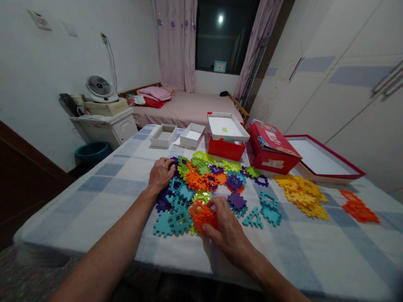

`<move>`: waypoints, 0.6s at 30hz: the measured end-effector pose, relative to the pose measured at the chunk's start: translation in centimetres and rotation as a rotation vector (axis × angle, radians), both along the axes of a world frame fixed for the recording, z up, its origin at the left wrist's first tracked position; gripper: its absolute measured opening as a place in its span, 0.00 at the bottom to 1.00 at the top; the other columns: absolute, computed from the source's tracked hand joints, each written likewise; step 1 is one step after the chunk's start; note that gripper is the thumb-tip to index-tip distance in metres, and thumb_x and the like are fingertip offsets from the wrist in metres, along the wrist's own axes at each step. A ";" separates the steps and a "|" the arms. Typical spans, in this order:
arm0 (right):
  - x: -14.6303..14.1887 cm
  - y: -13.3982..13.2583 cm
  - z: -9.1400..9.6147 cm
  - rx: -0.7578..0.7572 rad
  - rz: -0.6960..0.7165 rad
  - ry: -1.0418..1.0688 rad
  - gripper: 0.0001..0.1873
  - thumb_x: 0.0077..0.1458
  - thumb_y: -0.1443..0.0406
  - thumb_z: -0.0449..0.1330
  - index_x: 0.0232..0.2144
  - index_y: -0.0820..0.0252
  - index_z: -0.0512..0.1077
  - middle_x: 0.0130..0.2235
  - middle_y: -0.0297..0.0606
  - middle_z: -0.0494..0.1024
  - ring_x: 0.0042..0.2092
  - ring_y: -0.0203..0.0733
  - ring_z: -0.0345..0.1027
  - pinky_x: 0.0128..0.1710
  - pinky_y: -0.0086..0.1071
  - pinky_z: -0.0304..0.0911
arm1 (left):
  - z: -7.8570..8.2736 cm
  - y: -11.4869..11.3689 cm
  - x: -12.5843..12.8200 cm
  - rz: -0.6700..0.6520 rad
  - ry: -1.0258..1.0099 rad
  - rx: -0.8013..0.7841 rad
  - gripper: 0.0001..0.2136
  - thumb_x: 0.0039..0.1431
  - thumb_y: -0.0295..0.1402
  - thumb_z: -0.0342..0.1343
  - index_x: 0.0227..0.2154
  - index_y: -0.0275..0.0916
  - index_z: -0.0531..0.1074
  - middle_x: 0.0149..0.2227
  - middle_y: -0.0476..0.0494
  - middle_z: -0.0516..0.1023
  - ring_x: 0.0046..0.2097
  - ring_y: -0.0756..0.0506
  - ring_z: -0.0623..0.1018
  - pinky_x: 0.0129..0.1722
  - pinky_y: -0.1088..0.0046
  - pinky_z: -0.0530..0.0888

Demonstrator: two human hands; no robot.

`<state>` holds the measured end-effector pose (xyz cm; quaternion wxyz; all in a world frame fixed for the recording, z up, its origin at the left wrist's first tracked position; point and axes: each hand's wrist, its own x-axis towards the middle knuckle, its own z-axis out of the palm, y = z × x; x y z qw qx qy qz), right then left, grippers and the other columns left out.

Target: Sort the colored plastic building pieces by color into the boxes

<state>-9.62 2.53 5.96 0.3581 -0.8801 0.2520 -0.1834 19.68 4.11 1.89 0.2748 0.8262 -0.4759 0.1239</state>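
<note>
A mixed pile of plastic interlocking building tiles covers the middle of the table. My right hand [227, 224] grips orange tiles [203, 216] at the near side of the pile, thumb and fingers around them. At the pile's left edge, my left hand [161, 174] rests with loosely bent fingers against purple tiles [174, 163]; it holds nothing that I can see. Teal tiles [181, 220] lie between my arms, and more orange tiles [197, 178] sit farther back. Lime-green tiles [204, 159] line the far side. A purple tile [236, 202] is just beyond my right hand.
Yellow tiles [300, 195] are heaped to the right, with separate orange tiles [359, 206] beyond. Teal tiles [270, 209] lie nearer. Along the back stand two small white boxes [163, 136], a white tray [227, 126] on a red box, a red carton [272, 147] and a large lid [327, 159].
</note>
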 end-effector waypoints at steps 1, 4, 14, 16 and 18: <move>0.1 0.2 0.0 0.025 -0.013 0.005 0.15 0.49 0.72 0.55 0.41 0.57 0.61 0.41 0.37 0.68 0.42 0.41 0.63 0.44 0.35 0.61 | 0.1 0.0 0.0 -0.001 0.001 0.001 0.17 0.59 0.36 0.44 0.43 0.37 0.74 0.44 0.38 0.74 0.47 0.41 0.71 0.51 0.61 0.69; -0.2 1.0 0.2 0.128 -0.054 -0.040 0.12 0.50 0.70 0.55 0.38 0.57 0.61 0.38 0.34 0.70 0.40 0.39 0.64 0.41 0.34 0.61 | 0.2 0.1 0.1 -0.016 0.005 0.010 0.18 0.59 0.37 0.42 0.43 0.37 0.74 0.44 0.38 0.74 0.47 0.40 0.72 0.51 0.61 0.69; -14.3 -10.8 0.9 0.099 -0.860 -0.286 0.23 0.47 0.52 0.58 0.42 0.58 0.62 0.42 0.41 0.72 0.43 0.45 0.69 0.40 0.38 0.68 | -1.5 -0.1 2.4 -0.083 -0.018 0.036 0.21 0.58 0.45 0.39 0.42 0.41 0.72 0.44 0.37 0.73 0.48 0.36 0.72 0.51 0.55 0.69; -19.2 -15.5 0.3 -0.010 -1.063 -0.243 0.23 0.43 0.52 0.60 0.38 0.59 0.65 0.41 0.42 0.73 0.43 0.47 0.69 0.42 0.40 0.67 | -1.6 -0.1 2.4 -0.084 -0.009 0.039 0.21 0.58 0.46 0.38 0.42 0.41 0.72 0.45 0.36 0.73 0.48 0.36 0.72 0.51 0.55 0.69; -23.1 -19.5 0.0 -0.078 -1.240 -0.178 0.21 0.40 0.53 0.62 0.34 0.58 0.65 0.36 0.43 0.73 0.38 0.47 0.70 0.38 0.41 0.67 | -1.5 -0.1 2.3 -0.077 -0.004 0.028 0.21 0.57 0.46 0.38 0.41 0.43 0.72 0.44 0.37 0.74 0.47 0.36 0.73 0.51 0.55 0.69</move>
